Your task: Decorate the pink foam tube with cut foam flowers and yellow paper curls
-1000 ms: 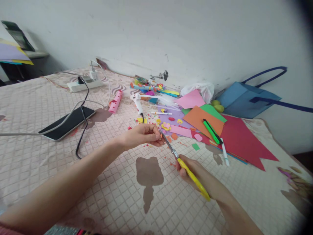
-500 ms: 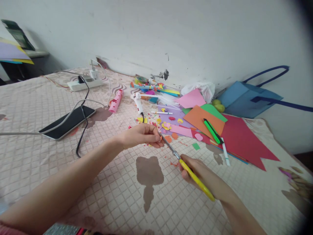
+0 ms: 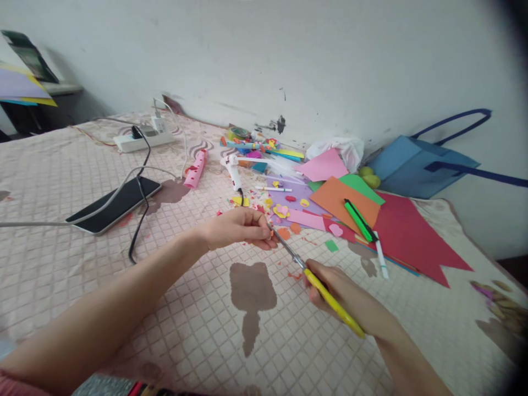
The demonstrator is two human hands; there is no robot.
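Observation:
My right hand [image 3: 332, 286] is wrapped round the yellow handle of a pair of scissors [image 3: 330, 300]. Their metal blades point up and left, with the tips at the fingertips of my left hand [image 3: 243, 228]. That hand is closed in a pinch; a tiny orange bit of paper [image 3: 271, 234] shows at its fingertips, mostly hidden by the fingers. Just beyond lie small paper scraps [image 3: 258, 208], orange paper circles [image 3: 284, 234] and a yellow and pink paper flower [image 3: 282, 211]. A green paper square [image 3: 331, 246] rests to the right.
A white glue gun [image 3: 233, 173] stands behind my left hand. To the right are a green utility knife [image 3: 358, 220], coloured sheets [image 3: 406, 236] and a blue bag [image 3: 423, 165]. On the left lie a phone [image 3: 115, 206], cables, a power strip [image 3: 144, 141] and a pink paper roll [image 3: 196, 169].
The right hand and scissors have shifted very slightly to the right. The left hand keeps its pinch in nearly the same place.

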